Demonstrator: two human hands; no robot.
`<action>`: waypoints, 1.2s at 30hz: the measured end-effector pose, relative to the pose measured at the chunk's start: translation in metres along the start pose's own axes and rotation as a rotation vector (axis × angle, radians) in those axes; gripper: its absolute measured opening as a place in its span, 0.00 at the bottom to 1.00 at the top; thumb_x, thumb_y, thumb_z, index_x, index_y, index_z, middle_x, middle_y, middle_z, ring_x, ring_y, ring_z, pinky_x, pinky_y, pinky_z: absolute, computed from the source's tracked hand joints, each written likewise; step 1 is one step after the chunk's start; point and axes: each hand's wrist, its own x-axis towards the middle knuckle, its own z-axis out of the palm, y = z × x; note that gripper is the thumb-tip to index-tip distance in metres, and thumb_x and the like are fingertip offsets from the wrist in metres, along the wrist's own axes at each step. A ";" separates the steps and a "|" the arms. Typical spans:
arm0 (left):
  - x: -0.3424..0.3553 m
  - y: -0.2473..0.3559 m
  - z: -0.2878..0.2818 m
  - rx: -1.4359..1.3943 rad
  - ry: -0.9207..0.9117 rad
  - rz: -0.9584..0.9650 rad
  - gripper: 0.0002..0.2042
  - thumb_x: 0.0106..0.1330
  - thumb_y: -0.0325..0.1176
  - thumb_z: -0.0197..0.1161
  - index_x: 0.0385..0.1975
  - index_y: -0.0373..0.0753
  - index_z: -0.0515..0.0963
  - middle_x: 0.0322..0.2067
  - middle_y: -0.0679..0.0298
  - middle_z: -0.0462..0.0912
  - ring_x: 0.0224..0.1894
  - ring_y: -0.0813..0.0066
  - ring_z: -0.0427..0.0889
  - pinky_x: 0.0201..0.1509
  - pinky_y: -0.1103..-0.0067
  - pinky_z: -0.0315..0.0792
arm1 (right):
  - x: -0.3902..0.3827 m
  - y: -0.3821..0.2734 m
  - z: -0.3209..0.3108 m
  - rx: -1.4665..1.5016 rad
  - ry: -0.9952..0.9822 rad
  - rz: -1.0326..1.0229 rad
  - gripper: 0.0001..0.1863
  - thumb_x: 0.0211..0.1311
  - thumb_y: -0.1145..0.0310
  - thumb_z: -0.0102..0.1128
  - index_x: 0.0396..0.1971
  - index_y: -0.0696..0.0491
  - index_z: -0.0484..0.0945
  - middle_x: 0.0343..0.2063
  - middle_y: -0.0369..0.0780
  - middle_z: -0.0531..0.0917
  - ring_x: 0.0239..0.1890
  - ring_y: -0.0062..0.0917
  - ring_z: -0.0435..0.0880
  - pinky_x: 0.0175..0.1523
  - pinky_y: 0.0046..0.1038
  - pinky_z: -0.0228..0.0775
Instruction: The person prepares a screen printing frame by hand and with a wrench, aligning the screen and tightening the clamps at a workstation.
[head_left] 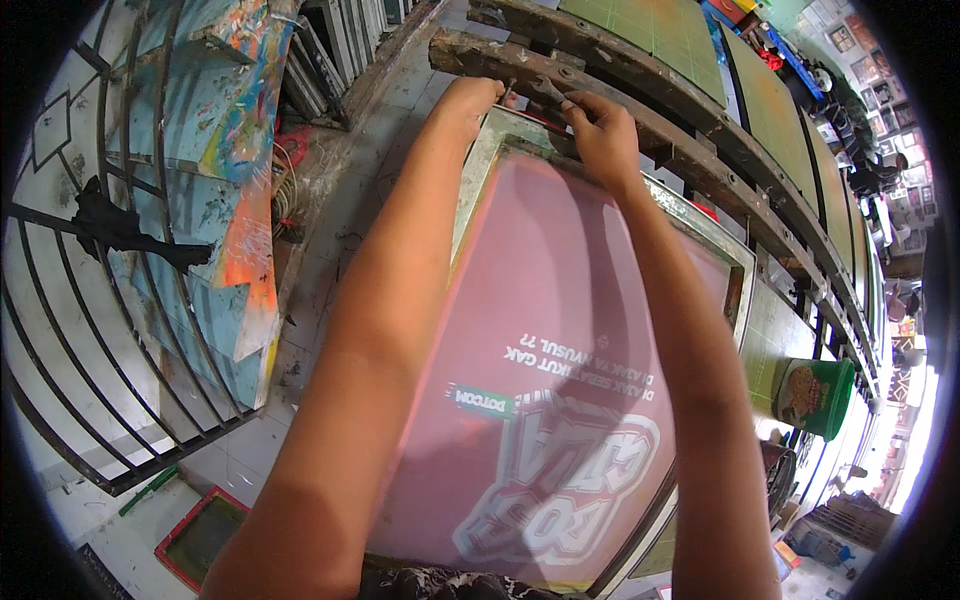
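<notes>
A screen-printing frame with pinkish mesh and pale lettering lies below my outstretched arms, its near end close to my body. At its far left corner is my left hand, fingers closed beside a thin bolt-like piece; what they pinch is too small to make out. My right hand is closed on a metal wrench, whose open jaw points left toward the rusty metal rail beyond the frame. Part of the wrench's handle is hidden by my fingers.
Long green printing boards stretch away at the right beyond the rails. A green tub stands right of my right forearm. At the left are a black metal grille and paint-stained blue panels; frames stand stacked behind.
</notes>
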 end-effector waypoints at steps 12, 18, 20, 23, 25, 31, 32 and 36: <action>-0.016 0.005 0.009 -0.027 -0.001 0.066 0.23 0.75 0.42 0.41 0.38 0.25 0.76 0.32 0.51 0.82 0.34 0.65 0.79 0.42 0.70 0.74 | 0.038 -0.016 -0.015 -0.325 -0.405 -0.407 0.11 0.56 0.60 0.63 0.38 0.46 0.85 0.33 0.44 0.85 0.37 0.43 0.83 0.43 0.40 0.75; 0.003 -0.005 0.002 0.192 0.056 0.169 0.09 0.66 0.28 0.56 0.36 0.28 0.80 0.32 0.55 0.83 0.35 0.67 0.80 0.42 0.71 0.73 | 0.052 -0.049 -0.018 -0.573 -0.503 -0.525 0.11 0.57 0.64 0.61 0.40 0.47 0.85 0.34 0.43 0.85 0.39 0.42 0.83 0.45 0.40 0.75; -0.003 -0.003 0.005 0.252 0.056 0.142 0.08 0.61 0.25 0.62 0.37 0.29 0.82 0.36 0.55 0.84 0.38 0.67 0.81 0.43 0.71 0.73 | 0.062 -0.055 -0.018 -0.684 -0.537 -0.623 0.11 0.57 0.66 0.60 0.39 0.48 0.85 0.34 0.42 0.85 0.39 0.42 0.83 0.43 0.40 0.74; -0.005 -0.005 0.007 0.211 0.083 0.156 0.09 0.62 0.27 0.63 0.38 0.30 0.82 0.37 0.55 0.84 0.38 0.66 0.81 0.44 0.70 0.74 | 0.074 -0.084 -0.014 -0.880 -0.616 -0.677 0.10 0.56 0.66 0.60 0.36 0.49 0.85 0.32 0.41 0.85 0.38 0.41 0.83 0.42 0.40 0.74; -0.012 0.002 0.021 0.156 0.151 0.034 0.10 0.62 0.29 0.64 0.39 0.30 0.82 0.38 0.54 0.84 0.39 0.66 0.81 0.44 0.69 0.74 | 0.081 -0.091 -0.008 -0.968 -0.609 -0.763 0.08 0.55 0.67 0.59 0.33 0.50 0.84 0.30 0.42 0.84 0.37 0.41 0.83 0.41 0.40 0.74; -0.005 -0.003 0.012 0.108 0.164 -0.039 0.09 0.63 0.30 0.63 0.38 0.32 0.81 0.37 0.54 0.84 0.39 0.66 0.81 0.42 0.70 0.75 | 0.090 -0.089 -0.013 -0.881 -0.702 -0.699 0.11 0.55 0.68 0.62 0.38 0.52 0.84 0.33 0.44 0.85 0.39 0.40 0.84 0.43 0.37 0.74; -0.006 -0.003 0.011 0.123 0.183 -0.020 0.09 0.63 0.30 0.62 0.38 0.32 0.81 0.37 0.54 0.83 0.38 0.66 0.81 0.41 0.70 0.75 | 0.086 -0.080 -0.020 -0.795 -0.706 -0.608 0.12 0.55 0.68 0.62 0.40 0.52 0.84 0.34 0.44 0.85 0.39 0.38 0.84 0.44 0.36 0.74; 0.005 -0.008 0.003 -0.031 0.062 0.066 0.14 0.69 0.35 0.52 0.38 0.28 0.78 0.37 0.50 0.82 0.35 0.63 0.81 0.41 0.67 0.76 | 0.052 -0.037 -0.024 -0.382 -0.599 -0.216 0.15 0.60 0.69 0.62 0.47 0.54 0.82 0.39 0.45 0.86 0.40 0.31 0.84 0.49 0.31 0.73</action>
